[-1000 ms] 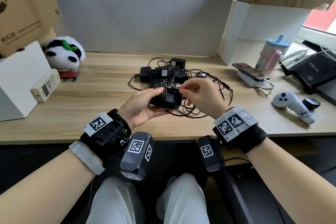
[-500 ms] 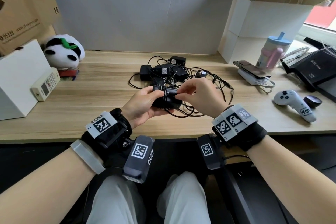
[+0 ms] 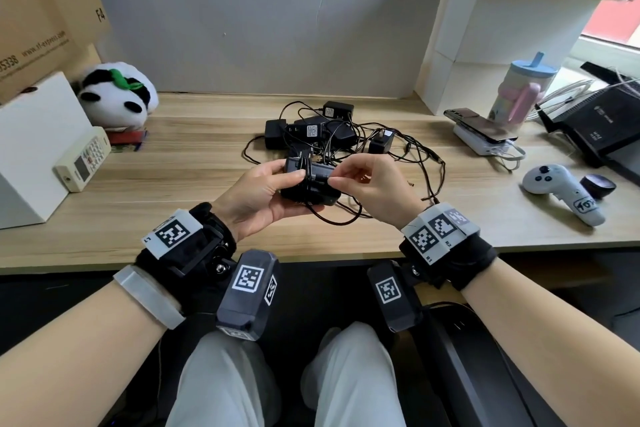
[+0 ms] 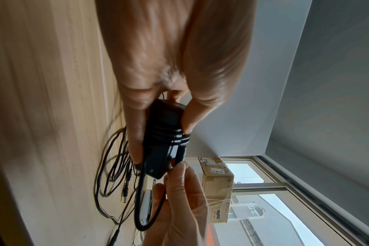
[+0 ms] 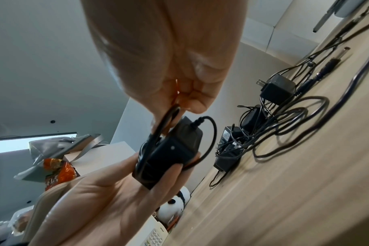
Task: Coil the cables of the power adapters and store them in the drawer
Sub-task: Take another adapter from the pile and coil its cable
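A black power adapter is held above the wooden desk, with several turns of its cable wound round its middle. My left hand grips the adapter from the left, thumb on top. My right hand pinches the adapter's cable at the adapter's right end. A loose loop of cable hangs under the hands. Behind them several more black adapters lie in a tangle of cables. No drawer is in view.
On the left stand a white box, a remote and a panda plush. On the right are a phone on a power bank, a cup, a white controller and a black router.
The right hand has laid another turn of cable round the adapter, which has turned in the left hand. The loose cable under the hands has grown shorter.
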